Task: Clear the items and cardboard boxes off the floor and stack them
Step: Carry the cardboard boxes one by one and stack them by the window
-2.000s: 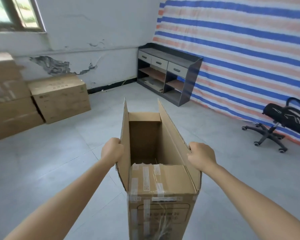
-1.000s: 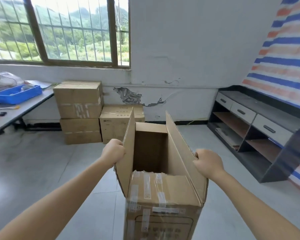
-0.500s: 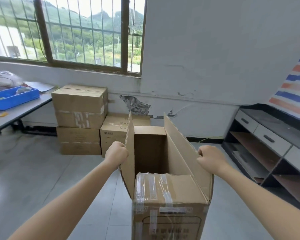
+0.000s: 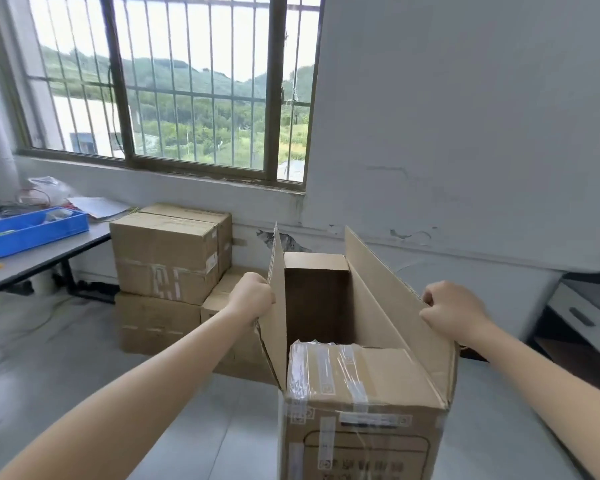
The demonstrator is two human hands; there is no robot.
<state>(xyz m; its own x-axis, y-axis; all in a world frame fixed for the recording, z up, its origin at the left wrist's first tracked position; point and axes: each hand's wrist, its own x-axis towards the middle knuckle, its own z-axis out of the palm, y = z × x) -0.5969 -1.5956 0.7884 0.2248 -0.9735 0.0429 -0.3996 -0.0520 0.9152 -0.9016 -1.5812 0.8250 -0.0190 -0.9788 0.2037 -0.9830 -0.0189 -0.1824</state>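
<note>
Head view has swung from striped wall to window [image 4: 174,81], so our left hand [image 4: 253,297] and right hand [image 4: 451,311], each curled around 1 of its raised flaps [image 4: 378,299], bring the open box [image 4: 361,393] at 6 o'clock near the stacked boxes [image 4: 167,258] at 9 o'clock.

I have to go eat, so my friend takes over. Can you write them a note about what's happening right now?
Left hand grips the left flap of the open box; right hand grips the right flap.
The box faces the stacked boxes against the wall under the window.
Done: three boxes sit piled there.
Left: put this box with the pile. Its bottom is out of view, so I cannot tell if it is off the floor.
</note>
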